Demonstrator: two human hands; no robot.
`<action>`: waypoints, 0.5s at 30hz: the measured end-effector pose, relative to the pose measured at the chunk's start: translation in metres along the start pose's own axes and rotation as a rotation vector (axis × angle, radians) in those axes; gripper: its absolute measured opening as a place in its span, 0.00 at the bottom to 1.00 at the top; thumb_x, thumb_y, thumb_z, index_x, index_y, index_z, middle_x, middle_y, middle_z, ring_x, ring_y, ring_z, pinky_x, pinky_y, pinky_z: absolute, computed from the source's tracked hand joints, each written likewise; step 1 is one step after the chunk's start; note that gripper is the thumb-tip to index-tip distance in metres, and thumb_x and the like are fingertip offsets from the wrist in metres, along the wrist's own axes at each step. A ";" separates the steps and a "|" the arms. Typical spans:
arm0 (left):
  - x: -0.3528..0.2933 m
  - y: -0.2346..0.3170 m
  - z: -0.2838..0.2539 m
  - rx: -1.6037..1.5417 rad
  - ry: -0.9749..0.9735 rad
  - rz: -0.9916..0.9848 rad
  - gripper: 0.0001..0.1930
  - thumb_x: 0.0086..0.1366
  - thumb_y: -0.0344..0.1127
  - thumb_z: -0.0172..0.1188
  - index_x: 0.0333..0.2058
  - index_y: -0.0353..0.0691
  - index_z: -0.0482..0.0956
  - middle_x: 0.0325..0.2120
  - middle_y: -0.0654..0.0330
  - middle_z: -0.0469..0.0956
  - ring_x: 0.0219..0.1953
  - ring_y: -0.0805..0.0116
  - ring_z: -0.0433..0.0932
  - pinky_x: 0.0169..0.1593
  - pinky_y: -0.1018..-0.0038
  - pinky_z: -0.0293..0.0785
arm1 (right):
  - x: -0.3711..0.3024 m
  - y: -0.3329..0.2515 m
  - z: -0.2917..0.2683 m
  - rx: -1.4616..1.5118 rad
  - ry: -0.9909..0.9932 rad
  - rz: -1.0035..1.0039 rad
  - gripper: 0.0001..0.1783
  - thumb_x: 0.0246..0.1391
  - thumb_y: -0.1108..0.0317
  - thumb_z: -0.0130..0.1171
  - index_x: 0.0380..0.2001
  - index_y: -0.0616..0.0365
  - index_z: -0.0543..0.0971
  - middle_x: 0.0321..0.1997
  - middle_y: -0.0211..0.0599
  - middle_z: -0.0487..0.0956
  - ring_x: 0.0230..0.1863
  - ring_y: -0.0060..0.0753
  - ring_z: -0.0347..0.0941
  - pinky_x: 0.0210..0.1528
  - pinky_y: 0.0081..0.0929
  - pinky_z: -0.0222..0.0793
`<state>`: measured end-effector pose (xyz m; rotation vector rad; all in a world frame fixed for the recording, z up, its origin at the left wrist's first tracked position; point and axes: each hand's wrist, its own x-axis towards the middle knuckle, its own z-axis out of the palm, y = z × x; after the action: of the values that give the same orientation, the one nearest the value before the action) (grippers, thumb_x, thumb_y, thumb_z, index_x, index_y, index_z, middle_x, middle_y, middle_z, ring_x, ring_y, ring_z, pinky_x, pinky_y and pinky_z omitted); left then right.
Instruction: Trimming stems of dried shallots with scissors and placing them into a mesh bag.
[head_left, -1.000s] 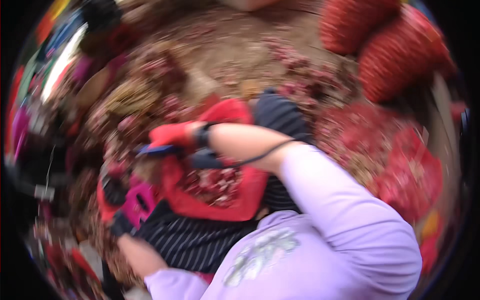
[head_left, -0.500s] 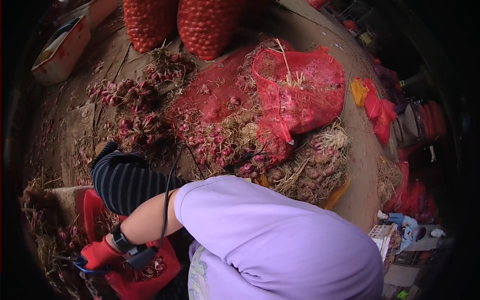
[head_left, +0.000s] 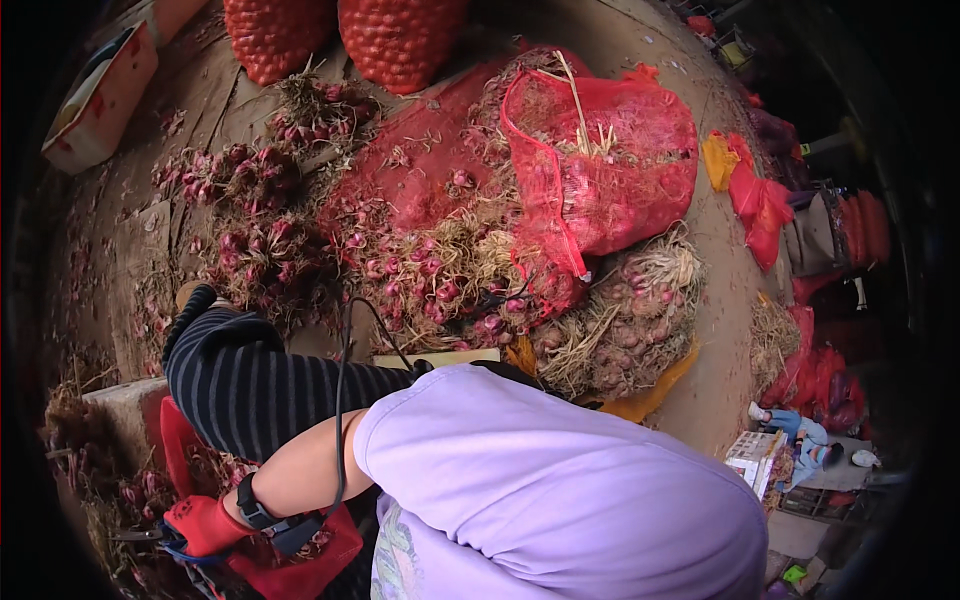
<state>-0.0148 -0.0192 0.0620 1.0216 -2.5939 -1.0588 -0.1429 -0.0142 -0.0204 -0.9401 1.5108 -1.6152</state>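
Observation:
My right hand (head_left: 205, 525), in a red glove, reaches to the lower left and is closed on scissors (head_left: 175, 548) with blue handles. The blades point left toward bunches of shallots (head_left: 145, 490) with dry stalks. Beneath the hand and wrist lies a red container (head_left: 300, 575) with shallots and scraps in it, partly hidden by my forearm. A black strap (head_left: 252, 505) with a cable is around my wrist. Out of sight is my left hand.
Shallot bunches (head_left: 270, 250) and a heap of loose shallots (head_left: 430, 280) lie on the floor ahead. A red mesh sack (head_left: 620, 170) rests beside them. Full sacks (head_left: 400, 40) and a white tub (head_left: 100, 105) stand farther back. Another person (head_left: 805, 440) is at far right.
The view has shifted slightly, so the floor things sit a little higher and farther left. My right hand stays closed on the scissors beside the shallot bunches, its wrist turned slightly.

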 end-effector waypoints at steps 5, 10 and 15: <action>-0.001 -0.073 0.002 0.099 0.014 0.027 0.20 0.65 0.36 0.43 0.52 0.31 0.65 0.51 0.48 0.66 0.52 0.59 0.66 0.58 0.68 0.59 | -0.018 0.016 0.016 -0.353 -0.028 -0.183 0.27 0.36 0.50 0.58 0.34 0.61 0.72 0.33 0.47 0.76 0.38 0.49 0.73 0.40 0.40 0.67; -0.009 -0.081 0.003 0.038 -0.003 -0.006 0.20 0.65 0.36 0.42 0.51 0.31 0.66 0.50 0.48 0.68 0.51 0.60 0.68 0.56 0.70 0.62 | -0.015 0.011 -0.001 -0.025 0.039 0.159 0.21 0.40 0.52 0.58 0.31 0.58 0.74 0.32 0.48 0.77 0.37 0.49 0.73 0.38 0.39 0.68; -0.013 -0.034 0.010 -0.611 0.105 -0.246 0.17 0.64 0.35 0.42 0.46 0.31 0.69 0.41 0.52 0.73 0.42 0.63 0.73 0.48 0.75 0.67 | -0.010 0.002 -0.004 0.070 0.028 0.156 0.19 0.41 0.55 0.58 0.30 0.59 0.73 0.32 0.48 0.76 0.39 0.49 0.73 0.38 0.38 0.67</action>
<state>0.0098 -0.0225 0.0336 1.1920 -1.8876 -1.6576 -0.1413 -0.0034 -0.0228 -0.7451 1.4977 -1.5644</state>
